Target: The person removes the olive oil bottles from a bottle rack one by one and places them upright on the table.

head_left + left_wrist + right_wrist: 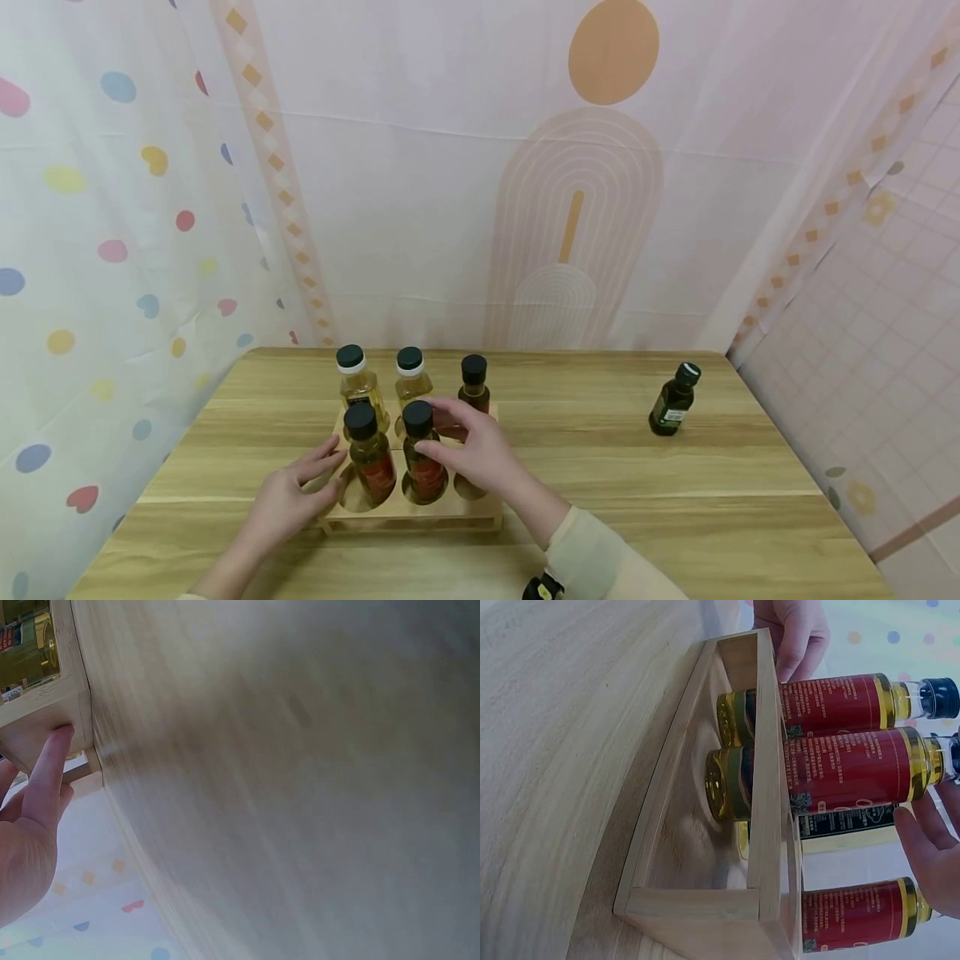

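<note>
A two-tier wooden rack [420, 523] with round holes holds several oil bottles. My right hand [476, 446] holds the upper part of the front middle bottle [425, 467], thumb at its near side and fingers behind the neck. In the right wrist view this red-labelled bottle [847, 769] stands down in its hole. Beside it in the front row is another red-labelled bottle [372, 458] with a black cap. My left hand [288, 496] is at the rack's left end, an extended finger [51, 769] touching the side panel in the left wrist view.
Behind stand two pale oil bottles with green caps, one left [360, 387] and one in the middle [412, 383]. A black-capped bottle [474, 385] is at back right. A small dark green bottle [671, 404] stands apart on the table [600, 467]. Patterned curtains [420, 208] enclose the table.
</note>
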The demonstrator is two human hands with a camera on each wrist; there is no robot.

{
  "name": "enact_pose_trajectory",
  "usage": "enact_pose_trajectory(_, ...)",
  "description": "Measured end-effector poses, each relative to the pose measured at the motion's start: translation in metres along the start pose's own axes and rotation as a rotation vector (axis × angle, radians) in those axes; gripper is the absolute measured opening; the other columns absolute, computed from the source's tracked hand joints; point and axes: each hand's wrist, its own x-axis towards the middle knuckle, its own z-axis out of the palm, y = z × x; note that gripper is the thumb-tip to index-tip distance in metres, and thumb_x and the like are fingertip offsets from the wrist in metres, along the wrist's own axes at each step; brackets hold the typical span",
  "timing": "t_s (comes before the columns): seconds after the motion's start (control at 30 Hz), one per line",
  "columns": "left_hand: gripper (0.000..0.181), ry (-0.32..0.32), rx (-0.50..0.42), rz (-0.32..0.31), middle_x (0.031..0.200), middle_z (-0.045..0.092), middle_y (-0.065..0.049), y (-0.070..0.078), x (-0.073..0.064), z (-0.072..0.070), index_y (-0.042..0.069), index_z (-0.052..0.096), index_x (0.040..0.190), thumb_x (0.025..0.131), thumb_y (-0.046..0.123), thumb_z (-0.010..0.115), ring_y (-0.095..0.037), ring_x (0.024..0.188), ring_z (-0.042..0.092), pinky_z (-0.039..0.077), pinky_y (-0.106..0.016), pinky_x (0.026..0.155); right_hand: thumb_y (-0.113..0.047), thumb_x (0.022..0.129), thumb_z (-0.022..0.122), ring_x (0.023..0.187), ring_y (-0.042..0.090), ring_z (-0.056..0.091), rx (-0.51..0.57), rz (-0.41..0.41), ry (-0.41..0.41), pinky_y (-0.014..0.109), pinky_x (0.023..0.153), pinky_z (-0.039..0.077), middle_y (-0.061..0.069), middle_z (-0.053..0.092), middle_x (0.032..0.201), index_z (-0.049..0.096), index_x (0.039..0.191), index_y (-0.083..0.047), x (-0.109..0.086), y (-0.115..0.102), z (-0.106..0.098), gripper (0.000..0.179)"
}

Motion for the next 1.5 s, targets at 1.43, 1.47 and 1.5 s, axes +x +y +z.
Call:
enact_pose_trajectory(1.43,0.039,-0.004,0.005,-0.002,0.145,0.051,-0.011,0.002,0.000,-0.001,0.004,0.068,0.126,0.089,0.015,0.073,-0.039,0.126,0.052,0.048,-0.033,0.093,0.005,0.086,0.072,0.097,0.022,0.066,0.101,-0.083,0.224,0.035,0.087,0.054,0.020,0.069,0.107,0.060,0.126,0.002,-0.016,-0.024,-0.062,0.042)
enact_pose_trajectory(1.47,0.039,-0.006,0.000,-0.003,0.146,0.050,-0.012,0.002,0.000,-0.001,0.004,0.068,0.126,0.089,0.015,0.073,-0.039,0.127,0.051,0.047,-0.032,0.093,0.005,0.086,0.072,0.096,0.021,0.066,0.094,-0.081,0.233,0.034,0.086,0.054,0.020,0.069,0.106,0.060,0.125,0.002,-0.018,-0.023,-0.065,0.042)
enact_pose_trajectory(1.5,0.039,-0.006,-0.002,-0.003,0.145,0.051,-0.012,0.003,0.000,-0.001,0.004,0.068,0.126,0.089,0.014,0.073,-0.039,0.127,0.051,0.047,-0.031,0.093,0.006,0.085,0.072,0.096,0.020,0.066,0.086,-0.081,0.242,0.034,0.086,0.055,0.020,0.069,0.106,0.060,0.125,0.003,-0.020,-0.022,-0.069,0.042)
